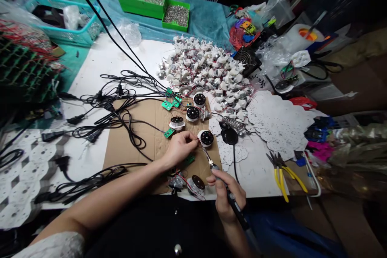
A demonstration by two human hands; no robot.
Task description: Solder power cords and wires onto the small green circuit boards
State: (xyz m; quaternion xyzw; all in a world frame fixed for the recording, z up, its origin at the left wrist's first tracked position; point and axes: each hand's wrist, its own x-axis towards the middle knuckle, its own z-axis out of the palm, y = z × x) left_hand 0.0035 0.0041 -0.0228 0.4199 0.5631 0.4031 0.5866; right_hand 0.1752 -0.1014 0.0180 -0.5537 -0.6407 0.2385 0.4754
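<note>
Left hand (180, 146): fingers narrowed to a pinch just beside the left edge of the black-disc unit (207, 138); any wire between them is too small to confirm.
Right hand (228, 193): holds the soldering iron (214, 166), tip directed far-left, close to the left fingertips.
Black-disc unit position: right part of the cardboard sheet (152, 115), on the surface (261, 167).
Circuit boards (167, 105): far side of the cardboard sheet.
White parts pile (199, 62): beyond the cardboard sheet.
Yellow-handled pliers (282, 183): near right.
</note>
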